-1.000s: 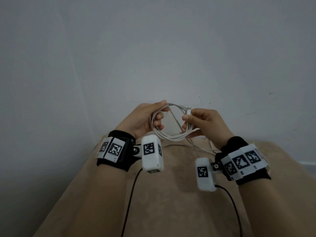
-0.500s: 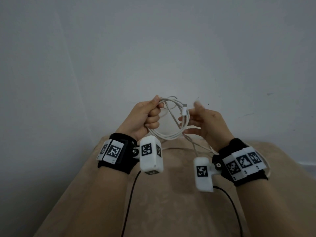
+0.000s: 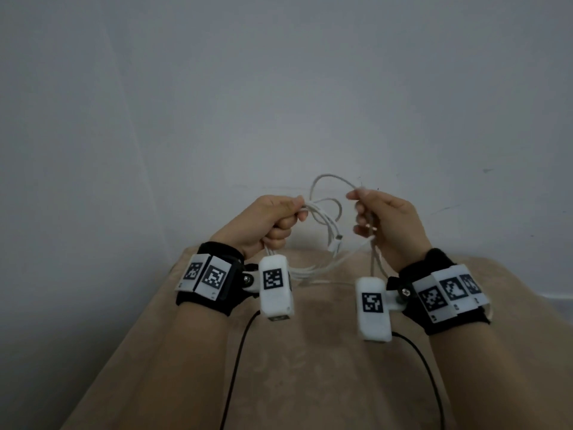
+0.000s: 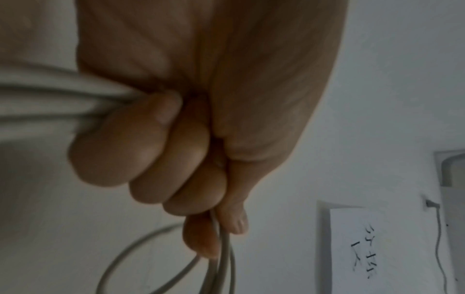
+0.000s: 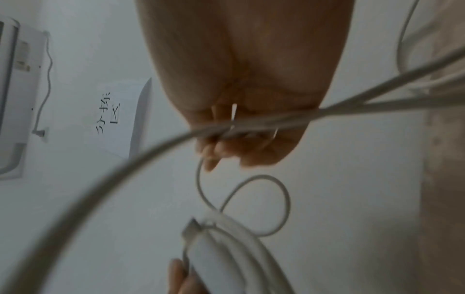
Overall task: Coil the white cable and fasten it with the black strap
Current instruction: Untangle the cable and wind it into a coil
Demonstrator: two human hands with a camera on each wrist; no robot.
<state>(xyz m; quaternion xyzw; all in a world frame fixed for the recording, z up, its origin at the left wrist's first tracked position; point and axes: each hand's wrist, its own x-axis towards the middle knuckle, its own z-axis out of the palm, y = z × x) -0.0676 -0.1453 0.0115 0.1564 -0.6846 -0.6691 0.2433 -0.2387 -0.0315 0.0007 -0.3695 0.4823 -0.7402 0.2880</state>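
Note:
The white cable (image 3: pixel 325 212) hangs in loose loops in the air between both hands. My left hand (image 3: pixel 273 221) is closed in a fist round a bundle of its strands (image 4: pixel 221 258), seen running through the curled fingers (image 4: pixel 151 151) in the left wrist view. My right hand (image 3: pixel 381 218) pinches one strand at its top between thumb and forefinger; the strand arcs up and over toward the left hand. A cable plug (image 3: pixel 338 240) dangles between the hands. In the right wrist view strands (image 5: pixel 264 121) cross the fingers. No black strap shows in any view.
A beige cushioned surface (image 3: pixel 310 352) lies below the hands, against a plain grey wall (image 3: pixel 279 88). Black leads (image 3: pixel 238 352) run from the wrist cameras toward me. A sheet of paper with writing (image 4: pixel 359 248) and a wall unit with a cord (image 5: pixel 15 89) show in the wrist views.
The neat coil has loosened into wider loops. My right hand let go of the plug end, which now dangles, and pinches a strand higher up. The left hand closed into a fist round the bundle.

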